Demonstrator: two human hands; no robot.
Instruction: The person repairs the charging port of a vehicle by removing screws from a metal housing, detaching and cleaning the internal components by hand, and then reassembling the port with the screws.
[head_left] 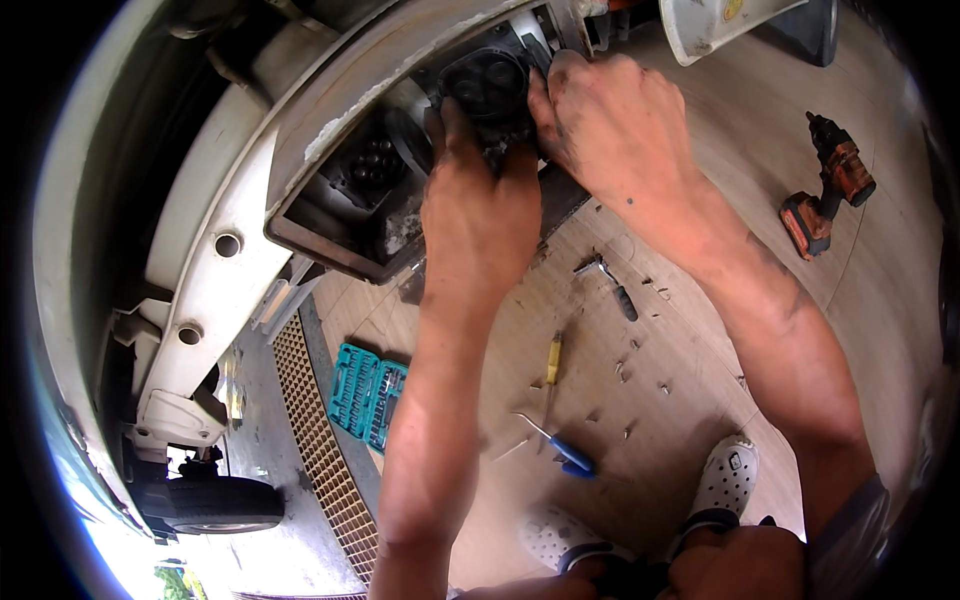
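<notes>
In front of me is a long, rust-edged metal housing [325,250] on a vehicle, open toward me. Inside it sits a round black unit [484,82] with several dark cavities. My left hand [478,225] reaches into the opening, its blackened fingers and thumb gripping the lower edge of that unit; the fingertips are partly hidden. To its right, my right hand [625,120] is closed at the housing's right end, fingers curled beside a dark thin piece [538,55]. What lies within those fingers is hidden. A second dark round unit [372,162] sits farther left in the housing.
On the tiled floor lie a cordless drill [835,185], a black-handled tool [610,285], a yellow-handled screwdriver [553,358], a blue-handled tool [570,455] and scattered small debris. An open teal socket set [365,393] lies near a floor grating [325,450]. A wheel [215,503] is at lower left.
</notes>
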